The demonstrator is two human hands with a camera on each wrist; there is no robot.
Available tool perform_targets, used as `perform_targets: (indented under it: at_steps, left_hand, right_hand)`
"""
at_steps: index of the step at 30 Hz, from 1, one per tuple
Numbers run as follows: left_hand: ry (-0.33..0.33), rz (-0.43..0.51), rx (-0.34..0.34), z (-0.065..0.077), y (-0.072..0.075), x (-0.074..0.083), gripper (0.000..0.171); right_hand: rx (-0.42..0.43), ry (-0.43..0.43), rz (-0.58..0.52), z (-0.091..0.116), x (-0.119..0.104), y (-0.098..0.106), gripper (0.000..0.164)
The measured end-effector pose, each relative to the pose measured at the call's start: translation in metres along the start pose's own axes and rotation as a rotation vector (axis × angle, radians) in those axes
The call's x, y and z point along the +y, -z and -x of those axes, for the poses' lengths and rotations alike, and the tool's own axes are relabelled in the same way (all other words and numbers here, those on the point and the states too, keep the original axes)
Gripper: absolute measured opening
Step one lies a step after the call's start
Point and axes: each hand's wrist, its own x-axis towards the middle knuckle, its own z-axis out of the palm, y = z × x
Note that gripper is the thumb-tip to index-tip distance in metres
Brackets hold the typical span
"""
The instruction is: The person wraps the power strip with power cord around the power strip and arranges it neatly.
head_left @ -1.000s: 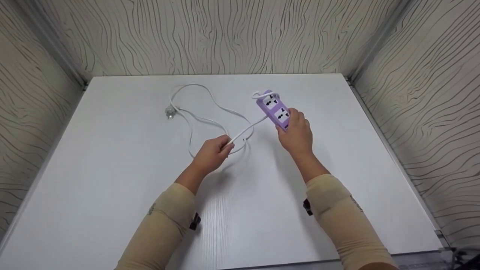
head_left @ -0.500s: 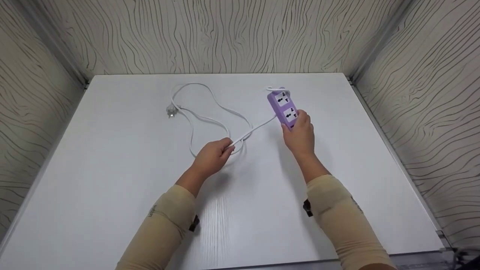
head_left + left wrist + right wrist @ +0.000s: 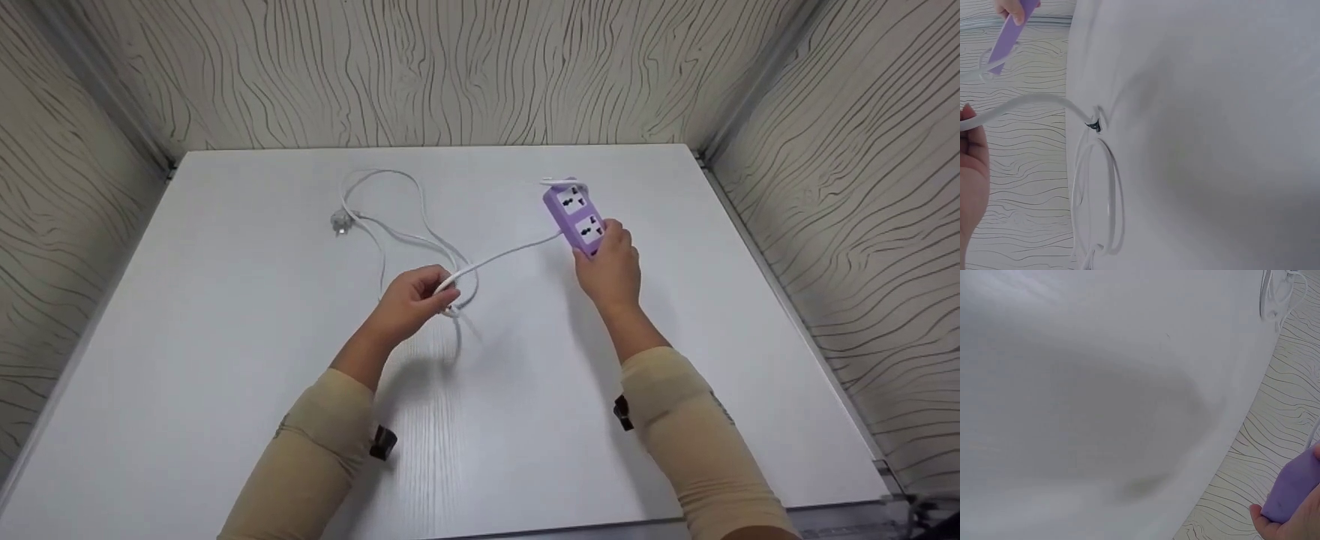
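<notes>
Over the white counter (image 3: 225, 360), right of centre, the right hand (image 3: 609, 271) grips by its near end a purple power strip (image 3: 566, 219), likely light, stiff and best held along both sides, while the left hand (image 3: 411, 301) pinches its pliable-looking cord (image 3: 510, 252).

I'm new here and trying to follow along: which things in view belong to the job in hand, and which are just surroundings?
In the job:
purple power strip, held by the right hand
white cord, held by the left hand
plug on the cord

Surroundings:
white table
wood-grain panels
</notes>
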Motion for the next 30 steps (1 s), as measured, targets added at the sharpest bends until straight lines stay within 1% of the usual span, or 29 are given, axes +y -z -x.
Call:
perform_targets:
  at_steps: [2,6,10,12,15,18,21,23,25,28,30]
  left_hand:
    - [-0.015,0.048,-0.015,0.001,0.003,0.005,0.015]
    - [-0.057,0.091,-0.063,0.003,0.006,0.013,0.01]
    - [-0.094,0.162,-0.11,0.005,0.007,0.022,0.008]
    - [-0.109,0.188,-0.113,0.005,0.007,0.025,0.008]
    - [-0.115,0.183,-0.078,0.003,0.007,0.027,0.012]
    - [-0.094,0.128,-0.01,0.0,0.007,0.032,0.016]
    - [-0.086,0.059,0.04,-0.001,0.006,0.048,0.018]
    - [-0.096,0.01,0.065,-0.001,0.006,0.059,0.019]
    - [-0.118,-0.02,0.081,-0.002,0.005,0.069,0.018]
    - [-0.147,-0.037,0.105,-0.006,0.005,0.074,0.019]
    - [-0.162,-0.042,0.113,-0.009,0.006,0.076,0.019]
  right_hand:
    - [0.002,0.003,0.009,0.0,0.001,0.0,0.061]
    - [0.001,0.015,0.027,-0.001,0.002,0.0,0.06]
    - [-0.02,-0.002,0.032,0.0,0.002,0.001,0.06]
    - [-0.031,-0.007,0.037,0.001,0.002,0.002,0.06]
    - [-0.055,0.01,0.064,0.0,0.004,0.002,0.06]
    - [-0.091,0.046,0.111,0.0,0.006,0.001,0.06]
    - [-0.139,0.079,0.159,0.002,0.008,0.0,0.06]
    - [-0.178,0.109,0.188,0.002,0.007,-0.001,0.059]
    - [-0.223,0.138,0.216,0.003,0.005,-0.001,0.059]
    - [-0.299,0.2,0.268,0.005,0.001,0.0,0.058]
    - [-0.347,0.255,0.296,0.007,-0.002,0.002,0.058]
